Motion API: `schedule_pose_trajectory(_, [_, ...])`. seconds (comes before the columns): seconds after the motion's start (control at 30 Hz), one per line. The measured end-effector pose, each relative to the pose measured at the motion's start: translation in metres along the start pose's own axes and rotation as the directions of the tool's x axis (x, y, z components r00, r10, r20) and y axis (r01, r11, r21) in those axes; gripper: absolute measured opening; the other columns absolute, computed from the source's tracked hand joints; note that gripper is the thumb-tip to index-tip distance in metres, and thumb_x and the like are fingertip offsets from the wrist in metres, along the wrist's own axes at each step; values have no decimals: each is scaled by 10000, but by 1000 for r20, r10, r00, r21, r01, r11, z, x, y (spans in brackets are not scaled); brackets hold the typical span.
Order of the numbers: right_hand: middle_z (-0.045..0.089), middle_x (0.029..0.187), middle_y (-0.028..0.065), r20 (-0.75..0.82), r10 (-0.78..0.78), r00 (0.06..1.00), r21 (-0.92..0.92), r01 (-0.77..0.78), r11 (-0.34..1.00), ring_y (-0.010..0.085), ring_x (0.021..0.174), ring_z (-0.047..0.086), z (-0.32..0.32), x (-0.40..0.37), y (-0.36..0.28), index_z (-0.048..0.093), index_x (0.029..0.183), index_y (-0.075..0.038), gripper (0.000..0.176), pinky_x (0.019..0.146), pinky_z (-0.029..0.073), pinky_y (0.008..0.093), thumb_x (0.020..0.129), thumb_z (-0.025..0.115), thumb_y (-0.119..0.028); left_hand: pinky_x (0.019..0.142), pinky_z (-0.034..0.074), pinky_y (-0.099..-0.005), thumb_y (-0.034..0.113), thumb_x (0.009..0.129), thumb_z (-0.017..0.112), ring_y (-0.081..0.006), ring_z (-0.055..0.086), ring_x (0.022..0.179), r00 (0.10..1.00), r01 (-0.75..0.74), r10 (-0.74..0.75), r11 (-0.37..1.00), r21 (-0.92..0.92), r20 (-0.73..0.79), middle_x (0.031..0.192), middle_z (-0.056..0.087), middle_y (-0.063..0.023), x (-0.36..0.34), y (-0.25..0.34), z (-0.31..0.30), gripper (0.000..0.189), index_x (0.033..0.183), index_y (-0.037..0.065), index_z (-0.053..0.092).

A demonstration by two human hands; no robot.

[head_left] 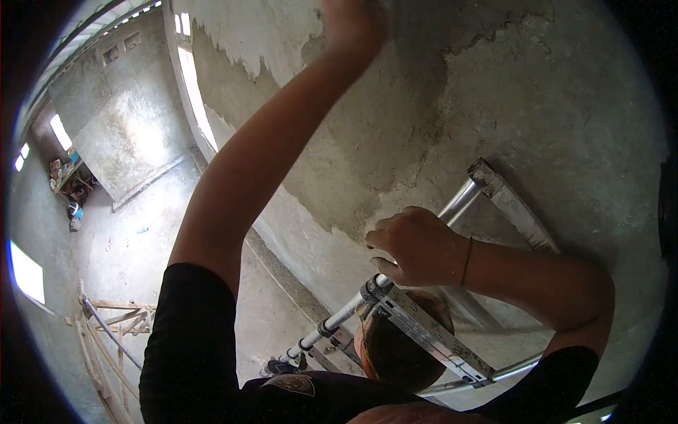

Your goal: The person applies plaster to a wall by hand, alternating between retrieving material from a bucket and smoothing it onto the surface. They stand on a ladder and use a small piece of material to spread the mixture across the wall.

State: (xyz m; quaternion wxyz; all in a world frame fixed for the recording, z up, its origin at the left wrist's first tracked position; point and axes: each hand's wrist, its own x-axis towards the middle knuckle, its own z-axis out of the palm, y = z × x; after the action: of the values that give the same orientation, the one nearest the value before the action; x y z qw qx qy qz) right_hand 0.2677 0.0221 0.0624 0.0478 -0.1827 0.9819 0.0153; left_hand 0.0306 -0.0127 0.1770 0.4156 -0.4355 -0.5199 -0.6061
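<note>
My left hand (353, 25) is raised against the wall (395, 134) at the top edge, blurred, its fingers cut off by the frame. A darker damp patch of plaster spreads over the wall around it. My right hand (420, 247), with a thin dark band at the wrist, rests over the metal ladder (462, 201) at one of its rails, with its fingers curled. Below it hangs a round bucket (409, 346) with dark contents, partly hidden by a ladder rung.
Far below on the left lies the floor (127, 247). Wooden trestles (116, 325) stand at the lower left. A shelf (68, 175) with assorted items and a blue-and-white container (75, 212) are by the far left wall.
</note>
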Motion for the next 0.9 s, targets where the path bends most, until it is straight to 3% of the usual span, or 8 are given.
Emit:
schedule_pose_trajectory(0.2, [617, 762, 136, -33, 1, 999, 26, 0, 1000, 311, 754, 651, -2, -1, 0, 611, 829, -36, 191, 750, 498, 428, 755, 691, -193, 1057, 380, -300, -100, 854, 482, -252, 512, 1279, 877, -474, 430, 848, 236, 216, 1397, 512, -173, -66, -25, 18, 522, 1366, 1, 487])
schedule_pose_trajectory(0.43, [638, 716, 170, -69, -46, 997, 34, 49, 998, 325, 707, 675, -1, 0, 1, 641, 824, 5, 168, 720, 532, 451, 795, 676, -156, 1040, 458, -370, -198, 707, 468, -285, 507, 1276, 931, -186, 134, 974, 126, 340, 1331, 572, -125, -171, -118, -48, 611, 1209, 99, 650])
schedule_pose_trajectory(0.5, [638, 712, 170, -74, -50, 996, 11, 51, 999, 326, 703, 676, -2, 2, 1, 641, 827, 8, 170, 711, 536, 450, 788, 680, -153, 965, 491, -344, -145, 767, 463, -268, 627, 1134, 947, 302, -316, 938, 171, 60, 1189, 663, -145, -170, -140, -58, 481, 1153, 48, 676])
schedule_pose_trajectory(0.6, [629, 792, 143, 20, -1, 1000, 35, 0, 999, 320, 769, 654, 0, 1, 0, 612, 849, -38, 190, 765, 498, 435, 768, 682, -195, 744, 487, -327, 66, 858, 523, -163, 614, 839, 654, 715, -695, 697, -54, -298, 926, 704, -144, -102, -129, -57, 304, 1096, -77, 648])
schedule_pose_trajectory(0.77, [628, 774, 164, -6, -33, 999, 38, 33, 999, 315, 764, 662, 1, -1, -1, 629, 861, -4, 202, 767, 508, 446, 790, 682, -185, 633, 429, -317, 84, 863, 610, -152, 536, 674, 900, 38, 1, 996, 81, -435, 785, 676, -135, 10, -79, -39, 137, 928, -17, 676])
schedule_pose_trajectory(0.8, [628, 774, 164, 0, -36, 999, 32, 36, 999, 315, 764, 662, 0, -1, -1, 629, 861, -4, 202, 767, 508, 446, 790, 682, -185, 737, 505, -321, -26, 816, 596, -221, 648, 801, 973, 197, -102, 838, 509, -209, 1013, 701, -167, 28, -92, -36, 248, 1051, 9, 668])
schedule_pose_trajectory(0.83, [629, 780, 162, 13, -33, 999, 32, 33, 999, 315, 765, 662, -2, -2, -2, 627, 862, -4, 203, 761, 508, 448, 790, 682, -186, 1098, 309, -260, -51, 889, 496, -183, 387, 1380, 985, 167, -159, 977, 131, -70, 1495, 405, -137, 36, -37, -28, 577, 1447, 41, 384])
schedule_pose_trajectory(0.9, [631, 786, 160, 26, -39, 999, 29, 38, 999, 315, 765, 662, -4, -2, -2, 625, 862, -5, 204, 756, 507, 450, 790, 683, -187, 1083, 358, -304, -17, 898, 523, -213, 433, 1345, 959, -281, 200, 774, 567, 202, 1482, 416, -144, 35, -52, 7, 515, 1403, 11, 429])
